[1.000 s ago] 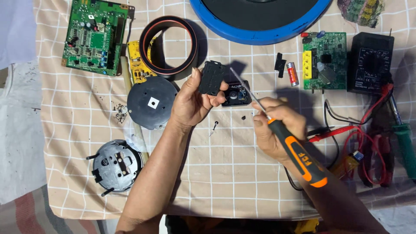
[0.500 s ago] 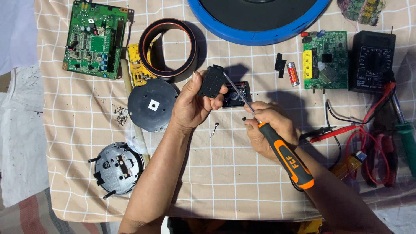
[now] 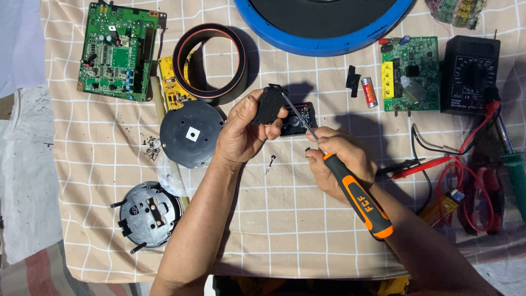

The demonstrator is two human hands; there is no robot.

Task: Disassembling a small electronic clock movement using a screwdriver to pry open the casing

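At the centre of the checked cloth [image 3: 285, 230], the left hand [image 3: 241, 134] grips a small black plastic part [image 3: 268, 104], lifted and tilted toward two o'clock so the screwdriver [image 3: 350, 189] tip can reach it. The right hand [image 3: 339, 164] is wrapped round the orange-and-black handle, shaft aimed at eleven o'clock. A loose screw [image 3: 270, 162] lies just below, between both wrists, which rest low for steadiness.

We see a loose screw [image 3: 269, 162] on the worktop [image 3: 285, 230] between the disc [image 3: 192, 134] at left and the battery [image 3: 369, 91] at right.
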